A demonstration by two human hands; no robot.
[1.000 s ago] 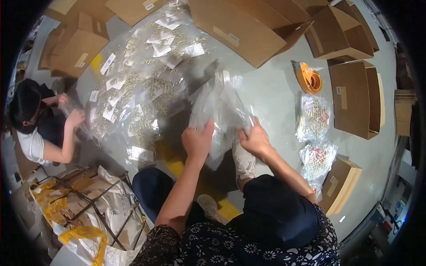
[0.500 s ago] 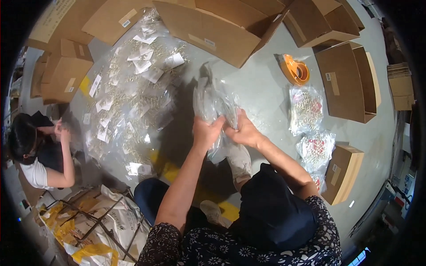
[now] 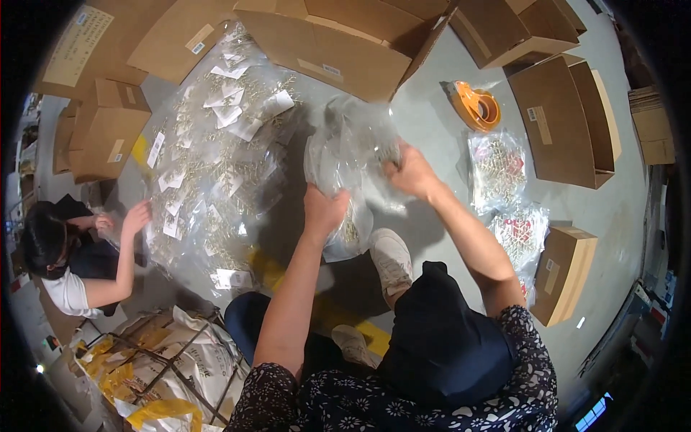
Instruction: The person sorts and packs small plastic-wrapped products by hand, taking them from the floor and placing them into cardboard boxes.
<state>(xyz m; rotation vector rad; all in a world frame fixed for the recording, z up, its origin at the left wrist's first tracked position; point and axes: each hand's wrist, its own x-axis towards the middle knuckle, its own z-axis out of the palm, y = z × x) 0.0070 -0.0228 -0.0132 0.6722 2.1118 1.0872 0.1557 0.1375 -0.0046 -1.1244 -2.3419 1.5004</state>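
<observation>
Several clear plastic bags (image 3: 345, 137) hang bunched between my hands over the floor, with gold glittery pieces showing faintly inside. My left hand (image 3: 325, 212) is closed on the lower left part of the bags. Higher and to the right, my right hand (image 3: 414, 173) pinches their other side. To the left lies a big pile of bagged gold snowflake ornaments (image 3: 227, 176) with white tags. Bagged snowflakes (image 3: 498, 169) in flat stacks lie to the right, beside an orange tape dispenser (image 3: 476, 108).
Open cardboard boxes (image 3: 345, 54) line the far side, with another box (image 3: 558, 119) at right and a small carton (image 3: 565, 277) nearer. A co-worker (image 3: 79, 252) sits at left, a hand at the pile's edge. A wire crate (image 3: 158, 367) with white sacks stands near left.
My hands have moved apart, the right one up and rightward, and the bags are spread wider between them. The co-worker's hand has reached toward the pile.
</observation>
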